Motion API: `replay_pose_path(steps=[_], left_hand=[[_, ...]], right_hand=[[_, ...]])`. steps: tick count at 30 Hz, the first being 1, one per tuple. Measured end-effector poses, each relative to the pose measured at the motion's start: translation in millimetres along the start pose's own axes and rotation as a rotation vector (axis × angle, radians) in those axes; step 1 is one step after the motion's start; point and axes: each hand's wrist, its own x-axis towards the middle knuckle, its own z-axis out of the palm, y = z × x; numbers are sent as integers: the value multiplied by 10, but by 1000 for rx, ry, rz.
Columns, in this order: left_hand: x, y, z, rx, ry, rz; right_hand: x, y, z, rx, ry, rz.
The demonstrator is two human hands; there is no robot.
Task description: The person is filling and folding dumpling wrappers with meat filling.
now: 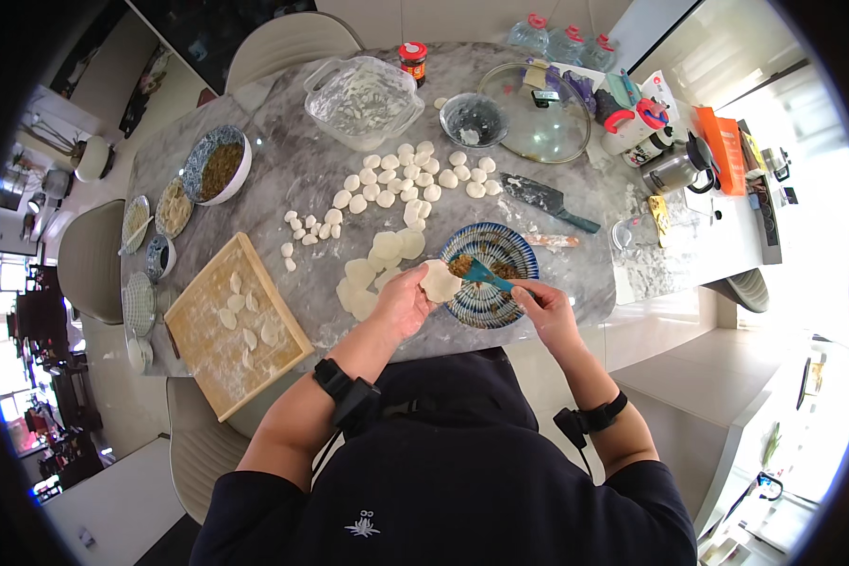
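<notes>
On the fingers of my left hand (405,304) lies a round dumpling wrapper (440,283), held by its left edge. My right hand (548,310) grips a teal spoon (492,276), whose tip carries brown filling (460,265) over the wrapper's upper right edge. Beneath the spoon stands a blue-and-white striped bowl (492,237) with more brown filling inside. Several flat wrappers (359,272) overlap on the marble table to the left of the bowl. Beyond them, many small dough pieces (389,177) are spread out. Shaped dumplings (251,304) rest on a floured wooden board (205,361) at left.
A dark cleaver (538,194) and a floury rolling pin (550,240) lie right of the dough. Farther back are a glass dish (361,106), a grey bowl (474,120), a glass lid (538,134) and a red-capped jar (412,64). A patterned bowl of filling (237,184) stands far left.
</notes>
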Motion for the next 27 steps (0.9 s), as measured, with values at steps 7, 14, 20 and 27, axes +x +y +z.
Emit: replay_pose_path(steps=[7,14,20,27], left_hand=[[-48,110,277,-188,-42,-80],[105,144,119,-324,-80,-180],[133,101,171,-343,108,70],[43,185,167,-317,-99,56]], right_hand=[[-82,-141,96,-652,74,-751],[-135,-187,83,-986,-3,-956],[-140,-128,-129,-673,122,-927],[-98,458,-282,-885,107,-681]])
